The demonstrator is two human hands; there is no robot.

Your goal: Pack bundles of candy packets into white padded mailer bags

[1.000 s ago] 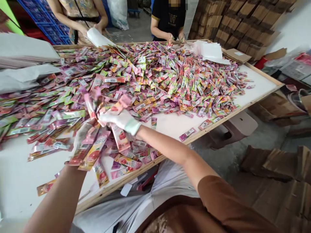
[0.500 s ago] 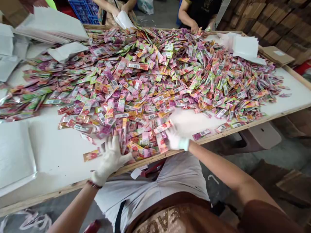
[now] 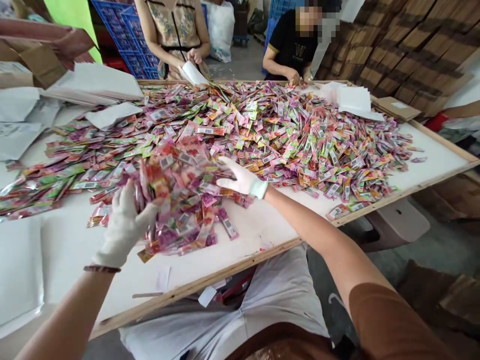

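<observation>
A wide heap of small, colourful stick sachets [image 3: 285,130] in pink, purple, green and orange covers the white table [image 3: 262,225]. My left hand [image 3: 125,220], in a whitish glove, has its fingers spread against the left side of a nearer mound of sachets [image 3: 180,200]. On the mound's right side my right hand [image 3: 238,179], also gloved, is open with thumb and fingers apart. Between the two hands many sachets are blurred by motion, some seemingly off the pile. Neither hand is closed round a sachet.
White sheets and envelopes [image 3: 93,85] are stacked at the back left; more white sheets [image 3: 354,100] lie at the back right. A raised wooden edge [image 3: 292,245] borders the table. Across it, two people handle things. A stool [image 3: 401,220] stands at the right.
A second ago both hands held sachets over the pile. Then they came down at the front edge, spread apart. Now both have moved away from me, and the front sachets have shifted with them.
</observation>
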